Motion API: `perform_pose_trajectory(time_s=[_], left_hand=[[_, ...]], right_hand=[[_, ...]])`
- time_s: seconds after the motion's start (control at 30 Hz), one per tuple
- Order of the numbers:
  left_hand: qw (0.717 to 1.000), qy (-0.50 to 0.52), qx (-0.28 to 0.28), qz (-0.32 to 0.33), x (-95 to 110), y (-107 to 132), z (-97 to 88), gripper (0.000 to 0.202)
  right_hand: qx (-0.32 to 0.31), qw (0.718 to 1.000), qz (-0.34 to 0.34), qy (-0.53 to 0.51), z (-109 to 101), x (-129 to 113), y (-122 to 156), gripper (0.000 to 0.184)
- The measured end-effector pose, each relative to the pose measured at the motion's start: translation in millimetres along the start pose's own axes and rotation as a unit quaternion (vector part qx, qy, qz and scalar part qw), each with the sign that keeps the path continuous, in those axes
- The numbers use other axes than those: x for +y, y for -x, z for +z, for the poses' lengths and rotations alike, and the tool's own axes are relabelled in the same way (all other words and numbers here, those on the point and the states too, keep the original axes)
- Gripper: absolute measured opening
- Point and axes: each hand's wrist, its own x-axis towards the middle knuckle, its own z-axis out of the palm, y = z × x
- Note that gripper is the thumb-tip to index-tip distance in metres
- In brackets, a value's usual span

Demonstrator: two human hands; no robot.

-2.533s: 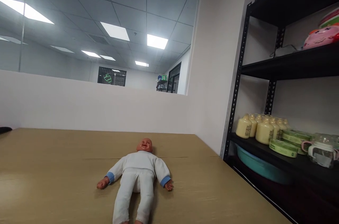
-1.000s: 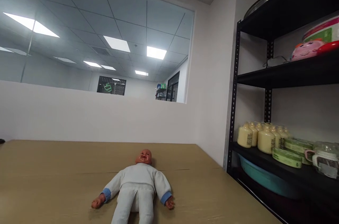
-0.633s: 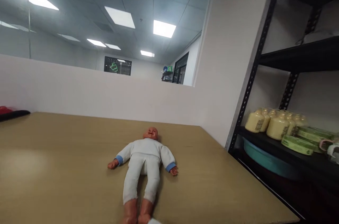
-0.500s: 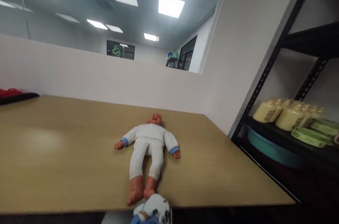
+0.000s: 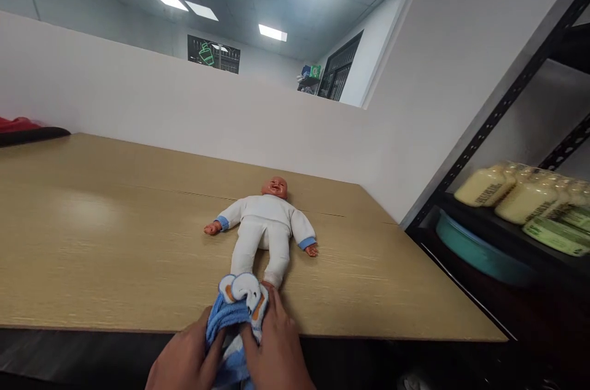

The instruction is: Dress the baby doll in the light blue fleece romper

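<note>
A baby doll (image 5: 265, 224) lies on its back on the wooden table, head toward the wall, in a white outfit with blue cuffs. Near the table's front edge, both hands grip a blue-and-white terry cloth item with an animal face (image 5: 244, 298). My left hand (image 5: 188, 350) is closed on its left side, thumb inward. My right hand (image 5: 276, 338) pinches the opposite side, its fingertips close to the doll's lower leg. Cloth and fingers hide the doll's feet. Whether the cloth is around a foot or only in front of it, I cannot tell.
The table (image 5: 115, 255) meets a white wall with a window or mirror (image 5: 253, 3) above. On the right, a black shelf (image 5: 461, 206) bears yellow bottles (image 5: 525, 199), green packs (image 5: 557, 233) and a teal basin (image 5: 479, 255). Something red (image 5: 18, 124) lies at far left.
Both hands have come into view gripping the terry cloth item, which has moved up over the doll's feet. The camera view has shifted. The doll keeps its pose.
</note>
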Motion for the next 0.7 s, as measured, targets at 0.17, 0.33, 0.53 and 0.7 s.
perform_pose_trajectory(time_s=[0.17,0.33,0.53,0.7], left_hand=[[0.980,-0.198,-0.013,0.023,9.3,-27.9,-0.7,0.039],[0.991,-0.099,0.009,0.089,-9.6,-58.5,12.9,0.043],[0.981,0.125,-0.025,0.148,-19.8,-72.4,7.3,0.038],[0.961,0.196,-0.074,0.179,-11.6,-72.5,-8.8,0.033]], right_hand=[[-0.046,0.996,0.005,0.074,-8.0,-9.2,-17.3,0.063],[-0.098,0.989,-0.006,0.113,-15.4,-6.8,-37.2,0.061],[-0.089,0.994,-0.068,0.007,-20.4,23.5,-55.2,0.074],[-0.064,0.983,-0.131,-0.110,-24.8,40.9,-58.2,0.078]])
